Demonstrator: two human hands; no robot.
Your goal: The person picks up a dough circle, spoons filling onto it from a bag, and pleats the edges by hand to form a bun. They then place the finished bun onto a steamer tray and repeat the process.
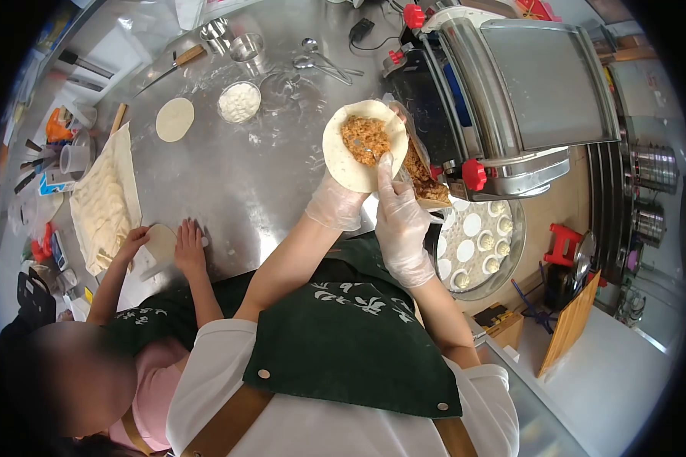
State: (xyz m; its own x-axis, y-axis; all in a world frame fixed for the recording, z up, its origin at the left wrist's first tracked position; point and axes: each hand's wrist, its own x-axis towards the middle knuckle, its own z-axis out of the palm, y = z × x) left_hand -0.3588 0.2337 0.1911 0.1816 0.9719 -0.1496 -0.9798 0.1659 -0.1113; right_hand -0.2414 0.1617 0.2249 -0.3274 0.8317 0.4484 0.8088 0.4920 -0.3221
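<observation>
A steel tabletop (213,171) dusted with flour fills the room's centre, a roller machine (545,84) along its right edge. Above the near edge, a round dough wrapper (343,171) is raised, flat and unfolded, with orange-brown filling (364,139) heaped in its middle. The gloved left hand (337,201) supports it from beneath; its fingers are mostly hidden, so their grip cannot be told. The gloved right hand (404,236) pinches the rim. This looks like the filled-but-open step; closing it would call for gathering the rim while keeping the filling centred.
</observation>
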